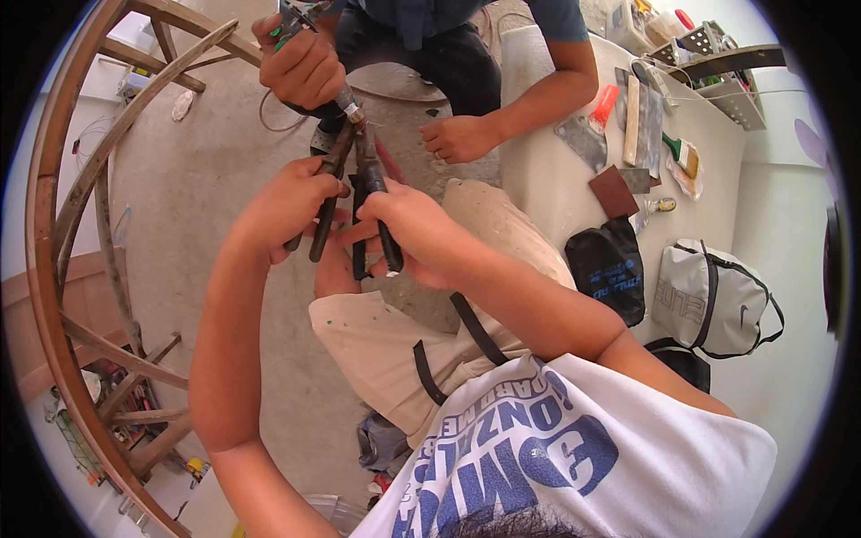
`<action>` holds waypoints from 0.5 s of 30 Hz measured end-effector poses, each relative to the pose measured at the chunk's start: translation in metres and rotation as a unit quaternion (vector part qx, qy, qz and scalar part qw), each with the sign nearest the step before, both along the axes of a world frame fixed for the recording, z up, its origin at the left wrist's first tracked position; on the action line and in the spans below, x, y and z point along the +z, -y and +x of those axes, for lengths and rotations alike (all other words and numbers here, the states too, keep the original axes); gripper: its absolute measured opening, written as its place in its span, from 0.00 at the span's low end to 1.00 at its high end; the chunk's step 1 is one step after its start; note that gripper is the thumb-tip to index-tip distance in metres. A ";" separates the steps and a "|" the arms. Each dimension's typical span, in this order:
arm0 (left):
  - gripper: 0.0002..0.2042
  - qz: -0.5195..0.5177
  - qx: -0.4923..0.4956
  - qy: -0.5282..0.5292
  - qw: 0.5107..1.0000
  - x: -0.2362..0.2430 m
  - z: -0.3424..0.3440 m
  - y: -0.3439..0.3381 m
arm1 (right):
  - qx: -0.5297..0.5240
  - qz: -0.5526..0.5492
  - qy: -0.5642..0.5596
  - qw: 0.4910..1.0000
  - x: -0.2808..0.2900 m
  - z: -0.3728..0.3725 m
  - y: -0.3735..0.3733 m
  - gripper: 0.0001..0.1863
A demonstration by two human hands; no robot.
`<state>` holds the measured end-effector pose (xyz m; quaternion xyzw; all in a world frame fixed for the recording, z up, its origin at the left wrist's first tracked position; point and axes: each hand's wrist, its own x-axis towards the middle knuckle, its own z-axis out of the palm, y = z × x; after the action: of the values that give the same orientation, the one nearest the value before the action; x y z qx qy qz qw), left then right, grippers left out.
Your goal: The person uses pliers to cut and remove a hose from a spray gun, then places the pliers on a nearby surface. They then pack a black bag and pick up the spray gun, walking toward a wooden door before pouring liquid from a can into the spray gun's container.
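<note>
My left hand (291, 202) is wrapped round a dark-handled plier-like tool (320, 240), upright before me. My right hand (404, 215) grips a second black-handled tool (368, 157) just beside it. The tops of both tools meet at a metal fitting (353, 112) on the end of a silver and green hand tool (289, 25), which a co-worker's hand (300, 72) holds from above. A red length of something (387, 160) runs behind my tools; I cannot make out what it is. The co-worker's other hand (444, 139) rests by their knee, holding nothing visible.
A curved wooden frame (43, 206) with rungs stands at my left. At my right a padded pale surface (529, 81) holds scrapers (578, 143), a brush (686, 157), a red-brown sheet (614, 190), a black bag (603, 273) and a grey bag (713, 296). A hose (282, 121) lies on the floor.
</note>
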<state>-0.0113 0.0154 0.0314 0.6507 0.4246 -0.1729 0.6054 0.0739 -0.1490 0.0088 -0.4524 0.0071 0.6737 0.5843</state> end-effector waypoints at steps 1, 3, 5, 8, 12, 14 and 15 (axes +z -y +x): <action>0.12 0.003 0.000 0.000 1.000 0.000 0.000 0.000 | 0.012 -0.006 0.011 1.000 0.001 0.003 0.003 0.17; 0.12 0.013 -0.001 -0.010 1.000 -0.004 -0.007 -0.003 | 0.063 -0.020 0.016 0.998 -0.007 0.009 0.015 0.18; 0.12 0.029 0.003 -0.034 0.999 -0.020 -0.026 -0.011 | 0.124 -0.012 0.020 0.992 -0.011 0.015 0.030 0.17; 0.11 0.009 0.121 0.021 0.992 -0.040 -0.059 0.014 | 0.199 0.034 0.082 0.976 -0.015 0.028 0.073 0.16; 0.17 0.002 0.144 -0.019 0.989 -0.080 -0.130 0.078 | 0.219 0.058 0.184 0.956 -0.025 0.039 0.137 0.18; 0.20 0.087 0.032 -0.032 0.995 -0.082 -0.157 0.139 | 0.195 0.076 0.198 0.957 -0.024 0.054 0.160 0.20; 0.21 0.090 0.022 0.023 0.995 -0.078 -0.157 0.167 | 0.179 0.097 0.219 0.954 -0.023 0.059 0.174 0.22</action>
<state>-0.1684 -0.1515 -0.0471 0.6972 0.4380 -0.1055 0.5576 0.1332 -0.3228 -0.0140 -0.5235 -0.2679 0.6493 0.4822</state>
